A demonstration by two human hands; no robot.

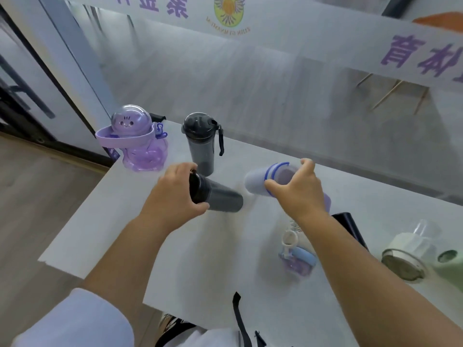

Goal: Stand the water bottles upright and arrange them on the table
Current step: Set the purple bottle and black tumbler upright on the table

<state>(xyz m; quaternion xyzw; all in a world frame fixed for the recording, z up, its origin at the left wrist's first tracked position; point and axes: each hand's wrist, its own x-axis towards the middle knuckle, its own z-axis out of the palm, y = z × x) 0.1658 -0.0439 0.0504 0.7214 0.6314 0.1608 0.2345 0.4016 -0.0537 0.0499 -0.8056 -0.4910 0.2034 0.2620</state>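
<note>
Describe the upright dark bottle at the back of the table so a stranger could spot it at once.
Start at the far left corner of the pale grey table, where a purple cartoon-faced bottle with a clear dome stands. Just right of it stands the smoky grey translucent bottle with a black flip lid and dangling black strap. Unlike the dark tumbler lying under the left hand, it stands upright.

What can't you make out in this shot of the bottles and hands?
All in the head view:
- Black bottle: mostly hidden under the right forearm.
- Small blue-lidded bottle: blurred and partly covered by that arm; its pose is unclear.
- Green item: cut off by the right edge.
- White bottle: the right hand covers its middle.
- Dark bottle: its cap sits behind the left hand.
</note>
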